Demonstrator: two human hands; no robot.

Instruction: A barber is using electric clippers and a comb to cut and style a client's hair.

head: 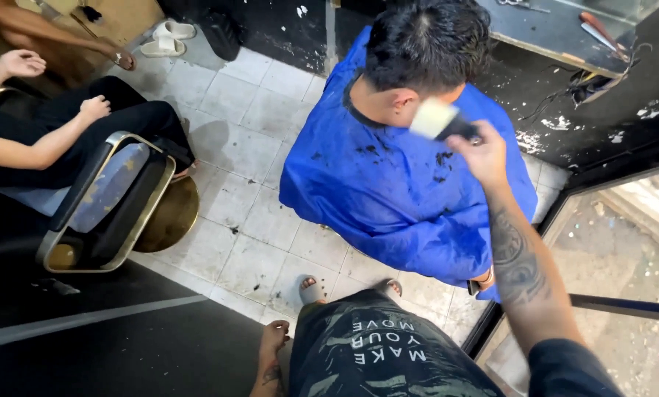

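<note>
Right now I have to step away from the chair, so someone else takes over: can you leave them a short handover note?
Right hand holds a pale neck brush, blurred, at the seated person's neck, right side.
Left hand hangs low by the wearer's hip, holding nothing.
Seated person wears a blue cape; cut hair clippings lie across its shoulders and back.
Done: the hair looks cut.
Left: clippings on the cape and floor tiles are not yet brushed off.

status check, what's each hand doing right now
Right hand grips a brush at the seated person's neck. Left hand hangs by the leg, holding nothing. Hair clippings lie on the blue cape.
</note>
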